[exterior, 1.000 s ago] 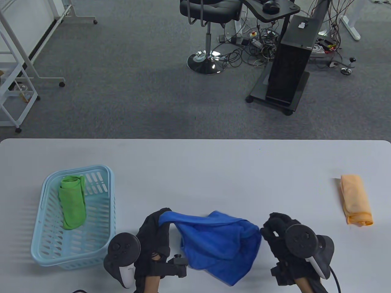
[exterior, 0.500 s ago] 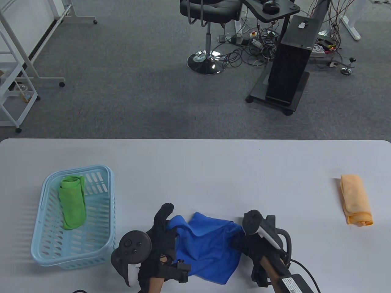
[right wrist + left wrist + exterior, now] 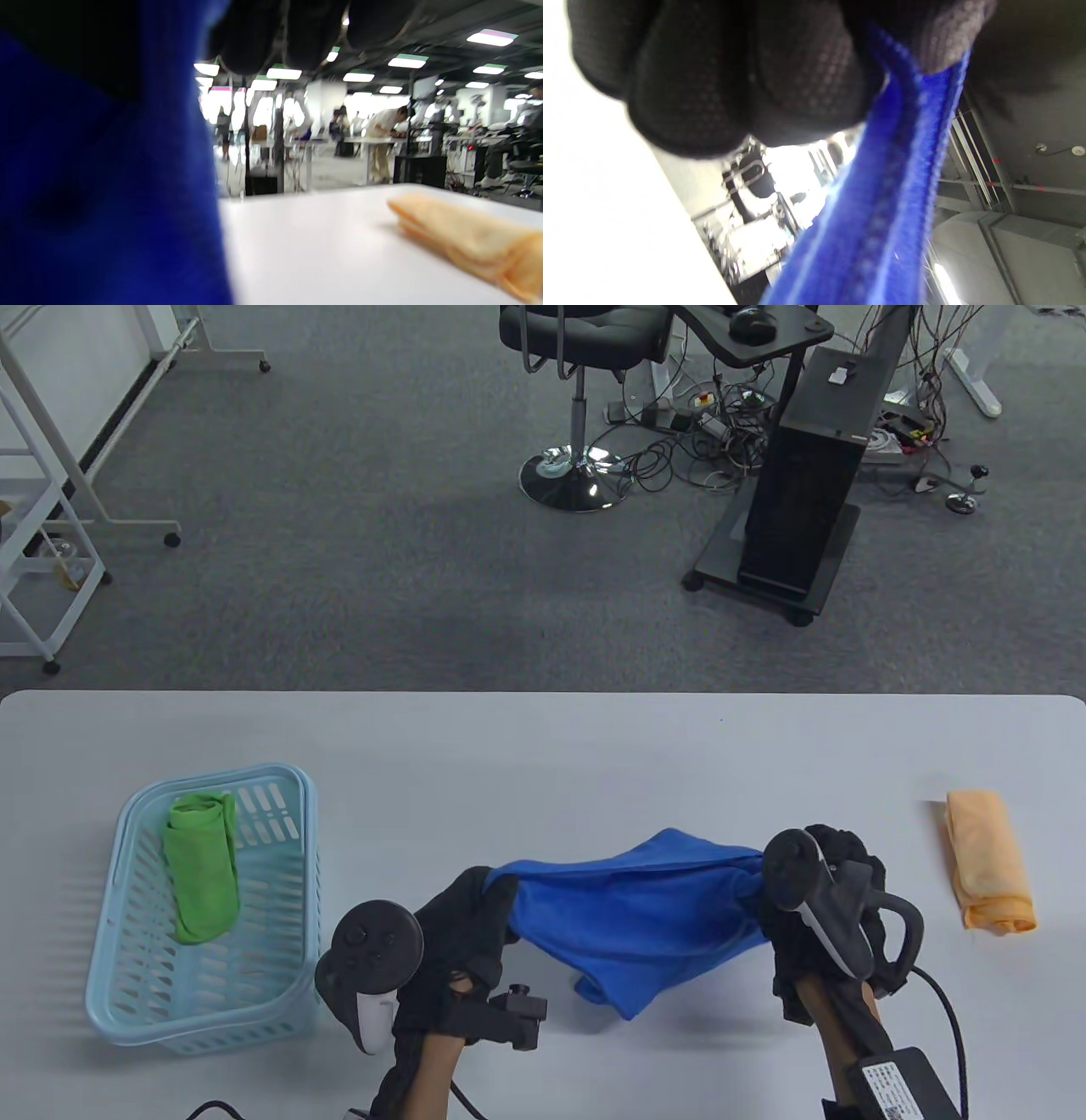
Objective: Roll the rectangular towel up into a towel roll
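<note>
Blue terry cloth, soft and limp, hangs between the two hands in the lower middle of the table view: the blue towel point(image 3: 632, 912) is stretched along its upper edge and sags into a loose pointed fold below, its lowest part seemingly just touching the white desk point(image 3: 543, 755). It looks light and floppy, likely to crumple unless spread flat; the corners or the top hem are the sensible places to hold it. The left hand point(image 3: 462, 933), lower left of centre, pinches the towel's left end. The right hand point(image 3: 819, 899), lower right, grips the right end, fingers bunched round the cloth. At the left a pale blue basket point(image 3: 127, 984) holds a rolled green towel point(image 3: 201, 865); at the far right an orange rolled towel point(image 3: 988, 861) lies on the desk, well apart from the hands.

In the left wrist view the gloved fingers point(image 3: 746, 80) fill the top of the frame, clamped on a doubled blue hem point(image 3: 882, 199) that runs down to the lower centre.

In the right wrist view blurred blue cloth covers the left half, dark fingertips point(image 3: 297, 29) curl at the top edge, and the orange roll sits lower right.
</note>
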The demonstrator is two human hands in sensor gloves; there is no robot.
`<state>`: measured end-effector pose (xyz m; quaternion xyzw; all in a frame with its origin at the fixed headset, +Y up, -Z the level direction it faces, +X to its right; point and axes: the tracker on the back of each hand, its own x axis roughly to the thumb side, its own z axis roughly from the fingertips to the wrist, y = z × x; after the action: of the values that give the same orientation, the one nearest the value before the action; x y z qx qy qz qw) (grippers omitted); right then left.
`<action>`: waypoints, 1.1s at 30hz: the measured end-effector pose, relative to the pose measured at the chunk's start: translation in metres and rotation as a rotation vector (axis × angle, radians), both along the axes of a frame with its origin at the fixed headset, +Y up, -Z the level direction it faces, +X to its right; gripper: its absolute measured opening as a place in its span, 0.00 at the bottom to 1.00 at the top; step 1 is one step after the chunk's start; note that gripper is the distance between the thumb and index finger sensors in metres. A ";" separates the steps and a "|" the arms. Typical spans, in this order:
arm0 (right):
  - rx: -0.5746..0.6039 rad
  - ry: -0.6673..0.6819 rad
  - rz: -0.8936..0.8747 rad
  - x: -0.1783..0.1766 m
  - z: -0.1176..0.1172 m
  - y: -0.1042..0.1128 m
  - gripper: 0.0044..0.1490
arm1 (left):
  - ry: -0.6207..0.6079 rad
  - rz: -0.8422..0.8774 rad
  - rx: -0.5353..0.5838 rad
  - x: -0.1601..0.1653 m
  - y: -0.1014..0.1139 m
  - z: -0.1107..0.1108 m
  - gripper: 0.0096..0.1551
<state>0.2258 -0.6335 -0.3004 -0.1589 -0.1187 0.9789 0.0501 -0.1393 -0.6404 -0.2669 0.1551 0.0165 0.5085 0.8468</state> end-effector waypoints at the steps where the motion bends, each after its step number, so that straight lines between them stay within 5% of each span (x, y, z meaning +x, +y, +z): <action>1: -0.044 0.050 -0.038 -0.008 0.006 -0.001 0.32 | 0.023 -0.036 0.000 -0.003 0.009 -0.004 0.29; 4: -0.332 0.243 -0.186 -0.030 0.018 -0.018 0.44 | 0.055 -0.095 -0.064 -0.010 0.022 -0.012 0.29; 5: -0.551 0.420 -0.386 -0.046 0.028 -0.034 0.55 | 0.086 -0.150 -0.098 -0.014 0.028 -0.013 0.28; 6: -0.559 0.453 -0.441 -0.049 0.031 -0.039 0.62 | 0.104 -0.179 -0.103 -0.015 0.030 -0.012 0.28; 9: -0.462 0.430 -0.501 -0.041 0.031 -0.048 0.56 | 0.120 -0.293 -0.102 -0.012 0.027 -0.002 0.27; 12: -0.357 0.320 -0.363 -0.015 0.022 -0.054 0.46 | 0.105 -0.410 -0.110 -0.006 0.009 0.008 0.27; 19: -0.309 0.246 -0.116 0.013 0.002 -0.078 0.32 | 0.108 -0.381 -0.129 -0.001 -0.047 0.016 0.25; 24: -0.233 0.216 -0.006 0.003 -0.032 -0.086 0.34 | 0.114 -0.452 -0.155 -0.002 -0.058 0.023 0.24; 29: -0.536 0.288 0.101 -0.011 -0.060 -0.115 0.49 | 0.106 -0.428 -0.164 -0.003 -0.058 0.022 0.24; 31: -0.585 0.285 0.087 -0.010 -0.063 -0.121 0.33 | 0.109 -0.431 -0.162 -0.003 -0.058 0.022 0.24; 33: -0.518 0.250 0.084 0.000 -0.064 -0.114 0.29 | 0.098 -0.420 -0.162 -0.003 -0.057 0.021 0.27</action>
<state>0.2262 -0.7477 -0.3643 -0.0394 0.1358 0.9898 -0.0186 -0.1419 -0.6975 -0.2455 0.1109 0.0656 0.3099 0.9420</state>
